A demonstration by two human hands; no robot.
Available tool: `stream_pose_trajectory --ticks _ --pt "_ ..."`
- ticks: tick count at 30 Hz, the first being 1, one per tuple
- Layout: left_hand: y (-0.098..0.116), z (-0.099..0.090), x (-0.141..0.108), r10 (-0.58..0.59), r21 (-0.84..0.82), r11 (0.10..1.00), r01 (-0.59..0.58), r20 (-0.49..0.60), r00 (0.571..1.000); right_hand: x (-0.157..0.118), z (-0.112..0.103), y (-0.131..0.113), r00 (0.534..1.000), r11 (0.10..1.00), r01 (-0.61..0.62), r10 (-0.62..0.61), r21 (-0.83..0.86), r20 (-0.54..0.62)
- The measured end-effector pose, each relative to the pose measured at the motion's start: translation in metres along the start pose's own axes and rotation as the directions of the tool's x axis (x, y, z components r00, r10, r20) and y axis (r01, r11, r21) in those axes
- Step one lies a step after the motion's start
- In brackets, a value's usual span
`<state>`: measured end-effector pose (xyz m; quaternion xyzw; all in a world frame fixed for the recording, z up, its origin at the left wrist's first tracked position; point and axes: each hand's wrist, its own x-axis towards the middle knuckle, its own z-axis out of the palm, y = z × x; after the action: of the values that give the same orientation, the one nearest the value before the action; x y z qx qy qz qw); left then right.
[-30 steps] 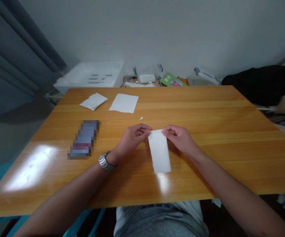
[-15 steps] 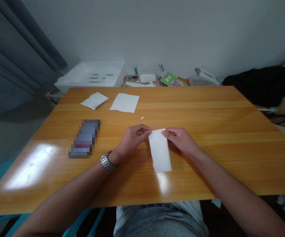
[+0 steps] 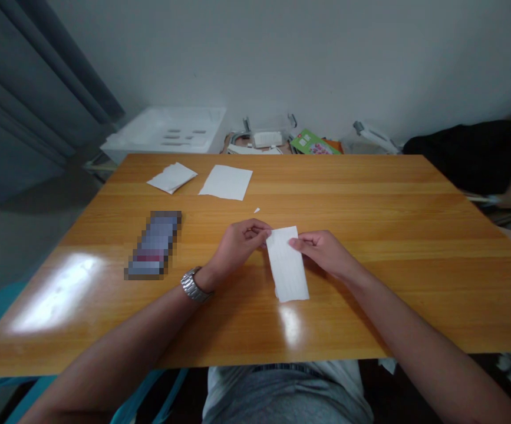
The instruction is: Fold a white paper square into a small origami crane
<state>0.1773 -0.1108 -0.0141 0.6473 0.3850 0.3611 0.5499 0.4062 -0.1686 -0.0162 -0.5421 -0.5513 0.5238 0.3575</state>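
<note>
A narrow white paper (image 3: 287, 268) hangs between my hands over the wooden table (image 3: 370, 206). My left hand (image 3: 249, 238) pinches its upper left corner between thumb and fingers. On the other side, my right hand (image 3: 319, 247) grips the right edge a little below the top, thumb on the front face. The paper's lower end is not held. Behind my hands lie a small white scrap (image 3: 257, 210), a square white sheet (image 3: 226, 182) and a few stacked or folded white papers (image 3: 172, 178).
A blurred phone-like object (image 3: 155, 244) lies to the left. Beyond the table's far edge are a white tray (image 3: 167, 129), a green booklet (image 3: 313, 143) and a black cloth (image 3: 462, 153). A blue-green chair is at the lower left.
My right hand has slid slightly down the paper's right edge, away from its top corner. My left hand keeps its pinch, and the view has shifted a little.
</note>
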Motion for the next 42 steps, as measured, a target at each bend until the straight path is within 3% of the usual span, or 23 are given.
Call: stream_pose_trajectory --ticks 10,21,25,29,42 --pt "-0.008 -0.004 0.002 0.000 0.011 1.000 0.000 -0.025 1.000 0.000 -0.001 0.003 0.999 1.000 0.020 -0.021 0.017 0.026" --pt "0.008 0.002 -0.004 0.056 0.204 0.973 -0.110 0.255 0.965 -0.002 0.006 0.001 0.971 0.997 -0.022 0.039 -0.074 0.238" --pt "0.003 0.006 -0.004 0.111 0.327 0.928 -0.180 0.216 0.970 -0.002 0.007 0.003 0.972 0.998 -0.007 0.020 -0.058 0.235" --pt "0.002 0.006 -0.003 0.167 0.344 0.916 -0.209 0.147 0.975 -0.002 0.005 0.002 0.981 0.998 0.004 0.006 -0.055 0.194" --pt "0.000 -0.009 0.006 0.173 0.325 0.932 -0.163 -0.003 0.985 0.000 -0.004 -0.001 0.984 0.997 0.005 0.010 -0.082 0.179"
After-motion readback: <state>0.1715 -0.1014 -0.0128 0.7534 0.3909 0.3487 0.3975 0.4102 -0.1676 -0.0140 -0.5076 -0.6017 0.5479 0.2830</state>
